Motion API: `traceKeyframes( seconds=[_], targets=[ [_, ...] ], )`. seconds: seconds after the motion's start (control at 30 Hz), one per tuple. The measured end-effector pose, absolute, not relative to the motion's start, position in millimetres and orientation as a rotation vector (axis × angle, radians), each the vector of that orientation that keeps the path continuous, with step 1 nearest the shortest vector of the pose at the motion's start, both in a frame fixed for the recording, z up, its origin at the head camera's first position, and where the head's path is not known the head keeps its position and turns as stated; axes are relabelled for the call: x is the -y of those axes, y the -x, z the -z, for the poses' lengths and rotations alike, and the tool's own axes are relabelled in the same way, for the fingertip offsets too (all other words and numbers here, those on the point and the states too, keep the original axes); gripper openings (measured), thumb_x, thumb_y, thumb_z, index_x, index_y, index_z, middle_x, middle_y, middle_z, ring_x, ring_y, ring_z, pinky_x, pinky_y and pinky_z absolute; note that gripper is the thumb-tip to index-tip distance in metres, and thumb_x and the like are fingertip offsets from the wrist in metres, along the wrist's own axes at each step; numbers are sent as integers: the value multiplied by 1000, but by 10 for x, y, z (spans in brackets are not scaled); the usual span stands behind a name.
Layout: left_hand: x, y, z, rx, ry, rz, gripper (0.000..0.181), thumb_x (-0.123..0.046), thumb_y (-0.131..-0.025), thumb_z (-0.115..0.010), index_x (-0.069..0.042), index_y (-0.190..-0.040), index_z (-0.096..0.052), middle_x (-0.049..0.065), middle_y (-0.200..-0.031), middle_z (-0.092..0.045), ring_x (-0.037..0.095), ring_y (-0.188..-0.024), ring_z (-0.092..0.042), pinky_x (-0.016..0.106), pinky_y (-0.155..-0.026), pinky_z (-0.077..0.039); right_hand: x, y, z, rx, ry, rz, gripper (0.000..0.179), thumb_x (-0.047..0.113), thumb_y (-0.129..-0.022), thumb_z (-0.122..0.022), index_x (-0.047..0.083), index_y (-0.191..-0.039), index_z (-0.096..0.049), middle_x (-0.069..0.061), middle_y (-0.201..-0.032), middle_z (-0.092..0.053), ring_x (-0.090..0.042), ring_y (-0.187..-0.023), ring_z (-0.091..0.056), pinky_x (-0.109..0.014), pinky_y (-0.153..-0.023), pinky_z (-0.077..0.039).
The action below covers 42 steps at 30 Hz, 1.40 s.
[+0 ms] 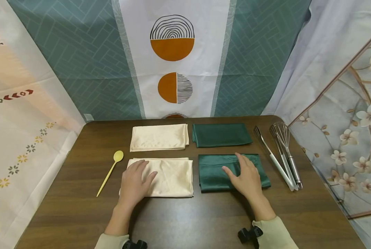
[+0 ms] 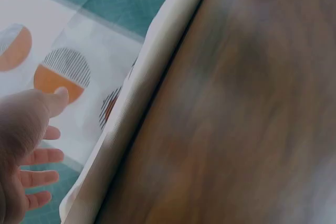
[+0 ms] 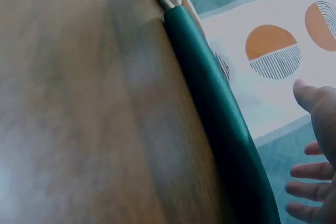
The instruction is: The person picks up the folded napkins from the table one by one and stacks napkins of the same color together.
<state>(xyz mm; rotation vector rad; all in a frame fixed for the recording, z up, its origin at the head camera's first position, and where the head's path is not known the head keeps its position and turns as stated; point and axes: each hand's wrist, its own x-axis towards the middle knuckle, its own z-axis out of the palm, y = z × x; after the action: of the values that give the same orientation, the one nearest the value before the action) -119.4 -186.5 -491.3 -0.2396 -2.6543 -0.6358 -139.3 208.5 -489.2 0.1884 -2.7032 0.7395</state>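
Two folded cream cloths lie one behind the other on the table: a front one [image 1: 171, 180] and a back one [image 1: 159, 137]. To their right are two folded dark green cloths, a front one [image 1: 216, 173] and a back one [image 1: 221, 135]. My left hand [image 1: 133, 183] hovers over the left part of the front cream cloth, fingers spread and holding nothing. Over the right part of the front green cloth is my right hand [image 1: 246, 176], thumb and fingers apart, nothing between them. In both wrist views the near folded edge of each front cloth shows beside the hand.
A yellow spoon [image 1: 111, 169] lies at the left of the wooden table [image 1: 185, 221]. At the right lie a wire whisk [image 1: 289, 152] and long white-handled utensils [image 1: 280, 167] side by side. Patterned curtains [image 1: 257, 62] hang behind and on both sides.
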Motion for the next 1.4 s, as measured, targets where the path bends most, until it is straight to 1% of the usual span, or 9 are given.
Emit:
traceKeyframes(
  seconds=[0.1, 0.17, 0.43, 0.57, 0.93, 1.07, 1.17, 1.27, 1.4],
  targets=[
    [1951, 1210, 4911, 2587, 173, 723, 46, -31, -89, -78, 1, -121, -69, 22, -127, -64, 44, -121, -55, 66, -92, -42, -2036, 1443, 4889, 2614, -219, -881, 67, 38, -89, -79, -3, -137, -57, -25, -129, -62, -45, -115, -60, -64, -90, -49],
    [2011, 1212, 4912, 2588, 140, 755, 45, -30, -90, -77, 1, -121, -68, 23, -128, -63, 45, -121, -55, 67, -92, -41, -2005, 1472, 4885, 2596, -241, -937, 61, 34, -89, -80, -4, -132, -60, -24, -123, -65, -42, -110, -62, -61, -89, -51],
    [2242, 1213, 4949, 2581, 91, 819, 47, -28, -92, -76, 4, -123, -66, 25, -129, -61, 46, -120, -55, 63, -99, -40, -1810, 1586, 4851, 2617, -276, -1099, 55, 31, -91, -78, -5, -129, -62, -23, -120, -67, -37, -110, -64, -53, -86, -56],
    [2347, 1228, 4975, 2585, 71, 854, 47, -27, -92, -75, 6, -124, -65, 25, -127, -61, 46, -118, -57, 60, -99, -43, -1668, 1613, 4842, 2639, -299, -1184, 54, 30, -91, -78, -6, -128, -62, -23, -119, -68, -35, -107, -66, -50, -84, -57],
    [2457, 1242, 5044, 2706, -24, 915, 53, -34, -96, -69, 5, -131, -61, 25, -133, -57, 48, -123, -53, 61, -102, -41, -1295, 1664, 4850, 2661, -416, -1335, 49, 23, -90, -79, -6, -127, -64, -17, -112, -71, -30, -102, -68, -42, -83, -58],
    [2489, 1251, 5029, 2772, -78, 981, 59, -37, -96, -69, 3, -138, -56, 24, -132, -58, 43, -117, -57, 58, -98, -45, -1174, 1682, 4854, 2679, -448, -1323, 49, 22, -89, -81, -4, -126, -65, -14, -110, -71, -20, -88, -67, -33, -72, -56],
    [2520, 1260, 4995, 2827, -118, 1029, 66, -33, -92, -75, 6, -140, -52, 23, -124, -61, 37, -105, -62, 52, -89, -49, -1097, 1709, 4866, 2732, -456, -1315, 48, 24, -89, -81, -3, -125, -65, -11, -106, -72, -18, -73, -63, -32, -65, -52],
    [2537, 1275, 4965, 2863, -134, 1066, 71, -27, -86, -81, 12, -137, -52, 22, -111, -65, 33, -92, -64, 46, -79, -52, -1026, 1745, 4871, 2860, -425, -1284, 46, 30, -88, -81, 0, -122, -67, -4, -98, -72, -22, -80, -60, -35, -69, -51],
    [2529, 1293, 4957, 2886, -158, 1115, 60, -19, -83, -83, 14, -127, -60, 22, -100, -70, 32, -84, -66, 43, -73, -53, -941, 1803, 4869, 2996, -419, -1240, 47, 26, -82, -87, 1, -117, -68, 5, -84, -70, -23, -91, -59, -40, -84, -51]
  ],
)
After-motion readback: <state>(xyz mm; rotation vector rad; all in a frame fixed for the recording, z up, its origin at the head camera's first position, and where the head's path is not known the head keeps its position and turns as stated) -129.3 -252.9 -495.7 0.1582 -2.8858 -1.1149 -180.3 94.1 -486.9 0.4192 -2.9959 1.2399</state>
